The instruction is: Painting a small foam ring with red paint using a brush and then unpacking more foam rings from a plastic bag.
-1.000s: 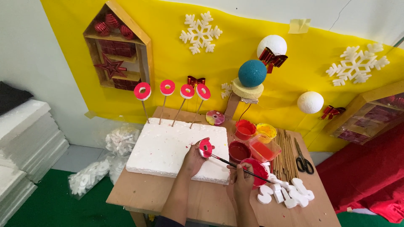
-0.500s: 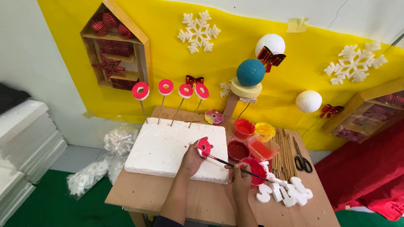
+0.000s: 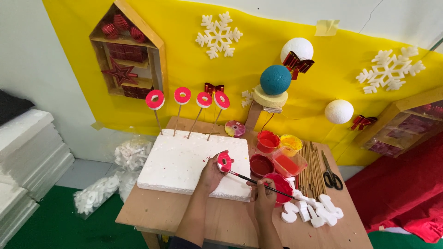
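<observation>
While we scan from left edge of tabletop (image 3: 152, 216): white foam slab (image 3: 184, 161) there, four painted rings on sticks (image 3: 189, 97) standing along its far edge. Left hand (image 3: 211, 174) pinches foam ring (image 3: 224, 162), red-painted, raised over slab's right near corner. We judge ring featherlight, crumbly, wet-faced; take hold at rim, gently. Right hand (image 3: 264, 198) closed around thin brush (image 3: 258, 182), tip at ring. Red paint cups (image 3: 267, 140) beside, scissors (image 3: 331, 171) near right edge.
</observation>
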